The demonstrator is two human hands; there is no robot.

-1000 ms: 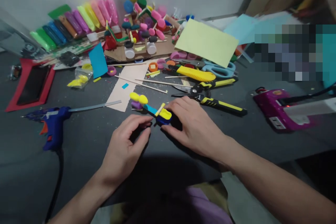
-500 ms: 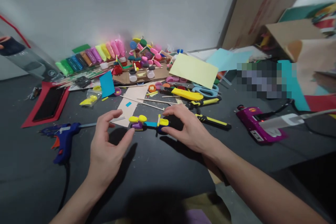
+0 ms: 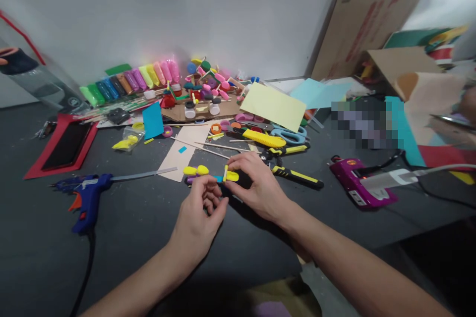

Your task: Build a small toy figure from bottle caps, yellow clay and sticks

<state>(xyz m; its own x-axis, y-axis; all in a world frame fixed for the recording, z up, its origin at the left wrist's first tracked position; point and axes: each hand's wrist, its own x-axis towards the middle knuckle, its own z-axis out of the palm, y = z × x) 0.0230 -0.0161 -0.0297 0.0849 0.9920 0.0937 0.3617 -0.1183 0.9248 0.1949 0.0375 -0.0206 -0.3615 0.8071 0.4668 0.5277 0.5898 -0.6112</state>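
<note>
A small craft model [image 3: 196,170] lies on the dark table in front of me, made of yellow and purple clay-like pieces joined by a blue strip. My right hand [image 3: 256,183] pinches its right end, around a yellow piece [image 3: 232,177] with a short upright bit; the fingers hide part of that end. Just in front of the blue strip is my left hand [image 3: 201,213], its fingers loosely curled and the thumb apart, with nothing visible between them. The left fingertips partly cover the model's middle, and I cannot tell whether they touch it.
A blue glue gun [image 3: 89,198] lies at left, its glue stick pointing toward the model. Behind are a beige card [image 3: 182,153], thin sticks, a yellow cutter [image 3: 264,137], blue scissors [image 3: 290,134] and pliers [image 3: 297,177]. A purple power adapter [image 3: 362,183] sits right, with cables.
My left hand has moved right, from beside the model's left end to in front of its middle, and its fingers have curled. My right hand stays at the model's right end.
</note>
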